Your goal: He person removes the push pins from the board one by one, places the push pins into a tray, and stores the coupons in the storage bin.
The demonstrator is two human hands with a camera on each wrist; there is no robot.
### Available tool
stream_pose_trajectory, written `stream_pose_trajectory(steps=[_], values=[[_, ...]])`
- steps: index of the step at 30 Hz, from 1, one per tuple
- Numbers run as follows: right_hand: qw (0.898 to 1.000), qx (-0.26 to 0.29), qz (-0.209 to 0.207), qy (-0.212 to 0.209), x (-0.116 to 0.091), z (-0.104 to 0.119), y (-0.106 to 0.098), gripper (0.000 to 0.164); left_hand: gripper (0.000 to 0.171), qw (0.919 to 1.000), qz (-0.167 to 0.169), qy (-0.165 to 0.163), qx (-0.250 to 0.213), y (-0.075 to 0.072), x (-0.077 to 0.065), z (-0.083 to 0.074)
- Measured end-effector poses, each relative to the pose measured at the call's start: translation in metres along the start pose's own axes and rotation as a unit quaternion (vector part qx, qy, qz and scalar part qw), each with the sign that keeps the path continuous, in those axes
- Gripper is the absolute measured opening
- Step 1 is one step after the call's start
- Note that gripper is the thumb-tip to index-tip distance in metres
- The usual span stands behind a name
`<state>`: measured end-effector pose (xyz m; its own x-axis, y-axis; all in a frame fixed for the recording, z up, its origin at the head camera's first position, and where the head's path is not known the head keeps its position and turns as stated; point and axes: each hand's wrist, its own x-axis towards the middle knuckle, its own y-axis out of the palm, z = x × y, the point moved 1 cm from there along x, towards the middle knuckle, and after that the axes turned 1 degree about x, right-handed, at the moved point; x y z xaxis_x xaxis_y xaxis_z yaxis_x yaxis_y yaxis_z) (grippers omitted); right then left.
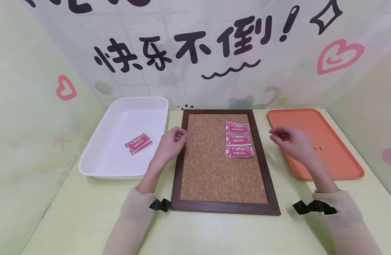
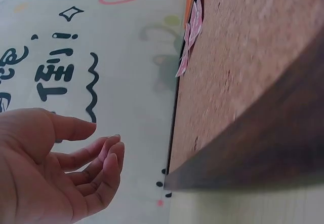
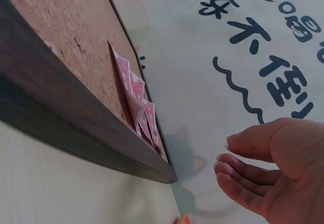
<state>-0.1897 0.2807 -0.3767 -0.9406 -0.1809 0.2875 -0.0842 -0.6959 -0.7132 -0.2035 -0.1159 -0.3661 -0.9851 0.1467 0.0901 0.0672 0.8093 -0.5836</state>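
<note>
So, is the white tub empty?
Not empty: the white tub has pink tickets lying on its bottom, one partly covering another.

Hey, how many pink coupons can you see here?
5 visible: a top coupon, middle coupon and bottom coupon on the right side of the corkboard, plus an upper coupon overlapping a lower coupon in the white tub. More may be hidden underneath.

On the table point(image 1: 214, 233), left to right: tub point(image 1: 117, 124), board point(image 1: 211, 177), tray point(image 1: 305, 122), with the wall point(image 1: 147, 83) just behind. In the tub, right of middle: overlapping coupons point(image 1: 137, 142). On the board, upper right: three coupons point(image 1: 239, 140) in a column. In the tray: two pins point(image 1: 315, 147), side by side. In head view, across the board's left edge: left hand point(image 1: 171, 143); across the tray's: right hand point(image 1: 292, 141).
</note>
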Motion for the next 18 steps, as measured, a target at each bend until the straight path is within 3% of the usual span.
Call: stream_pose_trajectory(steps=[11, 18], values=[[0.995, -0.033, 0.088, -0.011, 0.012, 0.025, 0.038, 0.018, 0.017, 0.9975, 0.06, 0.0, 0.038, 0.048, 0.01, -0.014], [0.992, -0.016, 0.126, -0.02, 0.02, 0.024, 0.057, 0.017, 0.017, 0.9949, 0.092, 0.011, 0.041, 0.07, 0.014, -0.019]])
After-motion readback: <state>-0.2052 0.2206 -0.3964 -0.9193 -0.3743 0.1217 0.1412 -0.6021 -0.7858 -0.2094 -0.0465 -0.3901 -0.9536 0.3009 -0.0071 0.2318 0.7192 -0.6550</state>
